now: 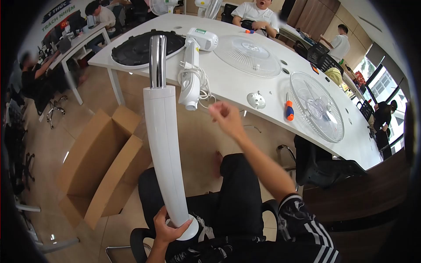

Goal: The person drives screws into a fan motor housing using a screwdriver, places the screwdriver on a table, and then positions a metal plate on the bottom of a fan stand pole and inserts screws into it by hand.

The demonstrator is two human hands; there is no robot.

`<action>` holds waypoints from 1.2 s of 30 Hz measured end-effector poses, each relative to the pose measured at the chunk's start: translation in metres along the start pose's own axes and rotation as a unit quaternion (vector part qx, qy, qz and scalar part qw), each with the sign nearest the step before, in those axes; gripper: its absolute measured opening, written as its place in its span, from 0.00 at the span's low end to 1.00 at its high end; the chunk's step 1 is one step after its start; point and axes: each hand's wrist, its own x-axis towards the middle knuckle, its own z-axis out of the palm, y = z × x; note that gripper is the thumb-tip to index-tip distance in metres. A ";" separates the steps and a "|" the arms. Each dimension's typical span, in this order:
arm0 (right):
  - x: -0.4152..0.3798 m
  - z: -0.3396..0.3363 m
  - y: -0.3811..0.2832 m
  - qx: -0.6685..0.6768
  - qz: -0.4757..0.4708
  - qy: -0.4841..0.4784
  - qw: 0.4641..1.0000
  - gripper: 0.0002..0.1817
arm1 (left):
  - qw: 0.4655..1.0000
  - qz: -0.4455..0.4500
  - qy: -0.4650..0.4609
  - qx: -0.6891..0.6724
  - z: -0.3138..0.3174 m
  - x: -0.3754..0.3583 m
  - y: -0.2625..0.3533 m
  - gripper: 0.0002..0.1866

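My left hand (169, 230) is wrapped round the lower end of a white fan stand pole (162, 144), just above its round flange (189, 230). The pole rises upright from my lap, with a chrome tube (158, 61) at its top. My right hand (227, 117) is in the air by the table's front edge, its fingers curled together; whether anything small is in them is hidden. Close to it on the table lies the white fan motor head (202, 39) with its neck (191, 83) and a bundled power cord (202, 85).
On the white table (237, 94) are a black round base (131, 50), two fan grilles (247, 55), a perforated metal disc (256, 101) and an orange-blue screwdriver (289, 109). An open cardboard box (94, 153) stands on the floor at left. A person (258, 17) sits across the table.
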 end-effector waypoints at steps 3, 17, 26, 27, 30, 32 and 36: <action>-0.066 0.024 -0.007 0.205 0.001 -0.110 0.973 0.34 | 1.000 0.009 0.012 0.013 0.015 0.000 -0.004 0.33; -0.023 -0.055 -0.177 0.113 -0.164 0.024 0.980 0.38 | 0.999 0.022 -0.018 0.018 0.112 -0.017 0.046 0.34; -0.070 -0.066 -0.088 0.117 0.071 0.074 0.988 0.29 | 0.962 -0.163 -0.221 0.000 0.057 -0.066 0.131 0.36; -0.081 -0.061 -0.052 0.103 0.115 0.065 0.986 0.31 | 0.937 -0.216 -0.269 -0.056 0.052 -0.074 0.133 0.37; -0.104 -0.051 0.012 0.164 0.190 0.039 0.967 0.32 | 0.911 -0.264 -0.308 -0.078 0.046 -0.080 0.147 0.25; -0.129 -0.039 0.050 0.211 0.285 0.046 0.934 0.29 | 0.904 -0.264 -0.319 -0.107 0.043 -0.084 0.144 0.22; -0.173 -0.018 0.135 0.305 0.406 -0.010 0.861 0.28 | 0.866 -0.306 -0.321 -0.231 0.033 -0.074 0.149 0.25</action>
